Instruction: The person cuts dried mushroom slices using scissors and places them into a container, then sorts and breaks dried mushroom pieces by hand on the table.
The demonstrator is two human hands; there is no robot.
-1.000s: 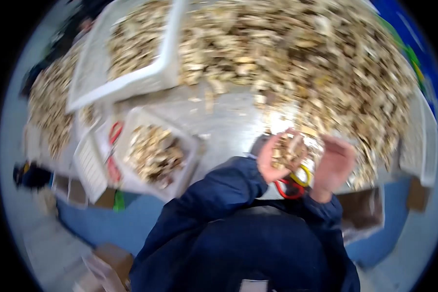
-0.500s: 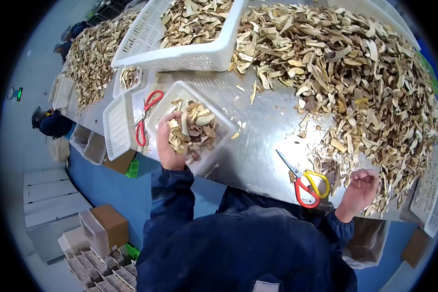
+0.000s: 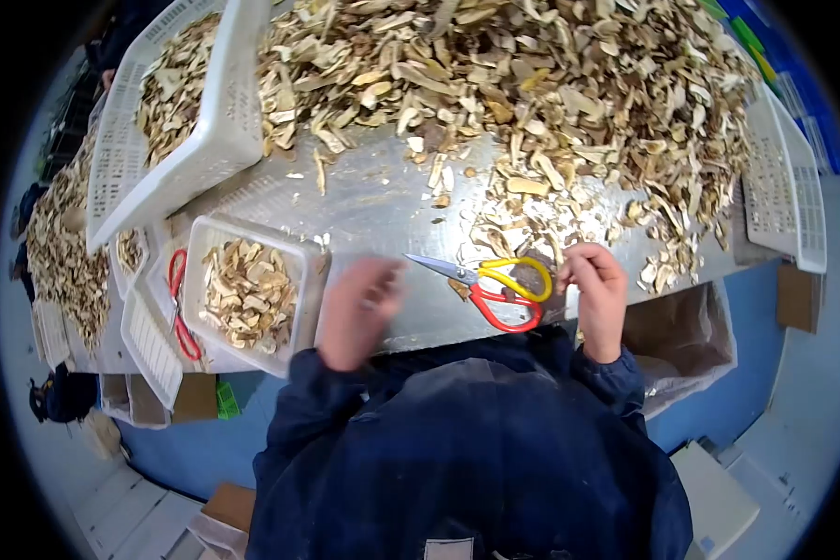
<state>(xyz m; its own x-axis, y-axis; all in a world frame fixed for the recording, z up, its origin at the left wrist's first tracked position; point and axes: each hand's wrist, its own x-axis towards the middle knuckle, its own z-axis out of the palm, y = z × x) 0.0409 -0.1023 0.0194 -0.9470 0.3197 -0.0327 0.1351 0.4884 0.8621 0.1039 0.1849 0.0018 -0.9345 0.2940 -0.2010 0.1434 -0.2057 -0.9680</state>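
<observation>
My left hand (image 3: 359, 313) is smeared by motion over the table, between a white plastic tub (image 3: 314, 280) and a pair of scissors (image 3: 474, 276); its fingers cannot be made out. In the tub lie dried mushroom slices (image 3: 249, 294). The scissors, with one yellow and one red handle, rest on the metal table (image 3: 373, 210), blades pointing left. My right hand (image 3: 597, 297) is just right of the handles, thumb and fingers drawn together in a pinch. Whatever it holds is too small to name. Loose slices and crumbs (image 3: 532, 210) lie beyond it.
A large pile of mushroom slices (image 3: 569, 84) covers the table's far side. White baskets stand left (image 3: 229, 117) and right (image 3: 786, 187). Red-handled scissors (image 3: 178, 303) lie left of the tub, by a white lid (image 3: 149, 341). A lined box (image 3: 686, 341) sits below the table's right edge.
My view has swung to the right. My left hand has left the slices in the tub and moved right, towards the scissors. My right hand has come closer to the scissor handles.
</observation>
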